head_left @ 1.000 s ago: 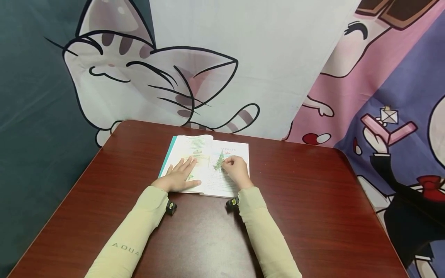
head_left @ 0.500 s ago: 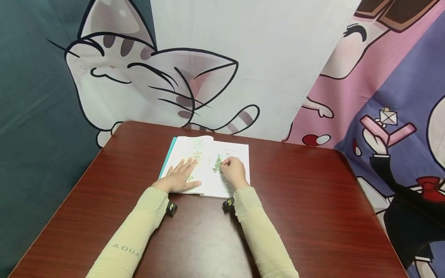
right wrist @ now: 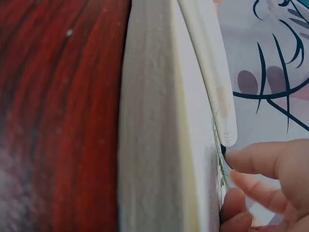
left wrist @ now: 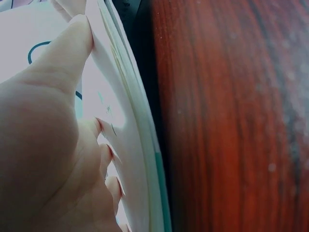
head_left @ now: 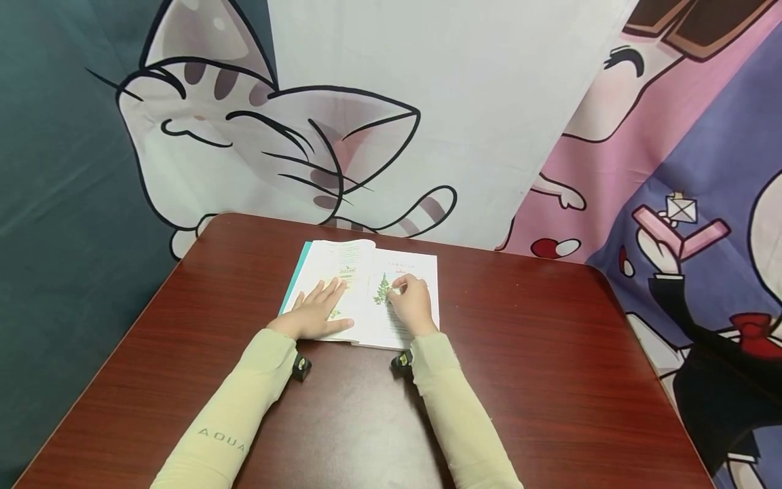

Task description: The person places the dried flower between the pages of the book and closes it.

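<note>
An open book (head_left: 366,326) with a teal cover edge lies on the table. My left hand (head_left: 314,314) rests flat across its left page, fingers spread and thumb near the inner lower part. In the left wrist view the left hand's fingertips press on the page beside the book's edge. On the right page lies a small green leafy sprig (head_left: 382,290). My right hand (head_left: 413,303) is right beside it, thumb and index finger loosely curved and slightly parted. The right wrist view has the sprig's thin fronds (right wrist: 221,169) standing slightly off the paper near the fingertips.
The book sits on a dark red-brown wooden table (head_left: 537,367). Behind the table hangs a cartoon-printed cloth (head_left: 476,102) with a cat on it. A small black wrist camera (head_left: 401,363) sits under the right sleeve, another (head_left: 301,367) under the left.
The green sprig has shifted a little down and left on the right page. My right hand has moved slightly with it, and its thumb and index finger have since parted. My left hand stays put.
</note>
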The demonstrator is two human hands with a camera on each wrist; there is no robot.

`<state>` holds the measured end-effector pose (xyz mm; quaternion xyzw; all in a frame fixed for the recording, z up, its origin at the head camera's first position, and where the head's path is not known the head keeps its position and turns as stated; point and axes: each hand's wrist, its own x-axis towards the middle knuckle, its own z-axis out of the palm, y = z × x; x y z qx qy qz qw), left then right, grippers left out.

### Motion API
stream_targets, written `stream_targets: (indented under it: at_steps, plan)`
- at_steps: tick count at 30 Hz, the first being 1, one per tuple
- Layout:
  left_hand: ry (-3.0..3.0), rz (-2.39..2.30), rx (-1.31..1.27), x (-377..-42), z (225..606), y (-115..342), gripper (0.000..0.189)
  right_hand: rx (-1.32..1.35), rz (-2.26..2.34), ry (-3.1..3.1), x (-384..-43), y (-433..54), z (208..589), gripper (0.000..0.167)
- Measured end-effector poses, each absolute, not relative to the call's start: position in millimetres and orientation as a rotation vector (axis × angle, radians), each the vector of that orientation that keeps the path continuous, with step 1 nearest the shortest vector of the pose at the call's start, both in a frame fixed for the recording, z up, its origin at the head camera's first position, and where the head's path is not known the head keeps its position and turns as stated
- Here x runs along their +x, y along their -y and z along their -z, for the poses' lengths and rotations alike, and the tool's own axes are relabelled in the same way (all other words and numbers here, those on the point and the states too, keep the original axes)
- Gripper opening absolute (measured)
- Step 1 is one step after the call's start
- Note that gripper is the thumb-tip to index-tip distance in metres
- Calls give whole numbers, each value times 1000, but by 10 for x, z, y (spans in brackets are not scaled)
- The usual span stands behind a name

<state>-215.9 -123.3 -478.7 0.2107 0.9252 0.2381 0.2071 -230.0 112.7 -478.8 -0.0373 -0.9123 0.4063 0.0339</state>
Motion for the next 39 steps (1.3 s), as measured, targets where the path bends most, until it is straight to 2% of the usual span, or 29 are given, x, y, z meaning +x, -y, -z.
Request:
stream_targets:
  at_steps: [14, 21, 30, 34, 39]
  plan:
    - [-2574, -664, 576, -2135, 4742, 1216, 92, -109, -1439, 2665, -2148, -1193, 4736, 13]
    - [-2582, -686, 568, -2176, 4853, 1229, 96, -43, -1458, 2711, -2032, -1155, 4660, 15]
    - [-2595, -749, 563, -2161, 4812, 1242, 83, 109, -1414, 2830, -1879, -1101, 4671, 20]
    - [-2661, -786, 580, -2155, 4753, 1237, 75, 252, -1362, 2879, -1810, -1059, 4672, 28]
    - [-2791, -828, 595, -2158, 4723, 1247, 66, 386, -1272, 2949, -1768, -960, 4688, 51]
